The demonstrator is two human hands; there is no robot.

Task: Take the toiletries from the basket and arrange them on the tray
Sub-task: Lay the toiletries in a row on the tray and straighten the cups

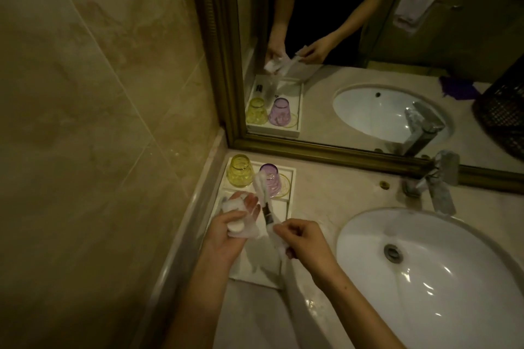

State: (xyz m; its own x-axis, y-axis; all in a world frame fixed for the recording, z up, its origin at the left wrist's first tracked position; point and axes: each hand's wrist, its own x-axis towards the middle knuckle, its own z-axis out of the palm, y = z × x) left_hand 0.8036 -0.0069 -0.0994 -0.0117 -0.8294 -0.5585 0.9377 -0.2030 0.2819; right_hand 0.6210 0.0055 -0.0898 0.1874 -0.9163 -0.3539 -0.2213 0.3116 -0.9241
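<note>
step: placing packets on tray (289,193)
left hand (229,231): clutching 2 sachets (241,224)
right hand (304,238): pinching long packet (265,201)
next: likely lay it flat beside cups (255,176)

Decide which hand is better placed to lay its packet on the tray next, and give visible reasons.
Probably the right hand: its long clear packet already reaches over the tray. The left hand cradles several small white sachets, so it has more to sort first.

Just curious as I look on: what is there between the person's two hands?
In the head view, a long clear-wrapped toiletry with a dark part runs between the left hand and right hand, above the white tray.
</note>
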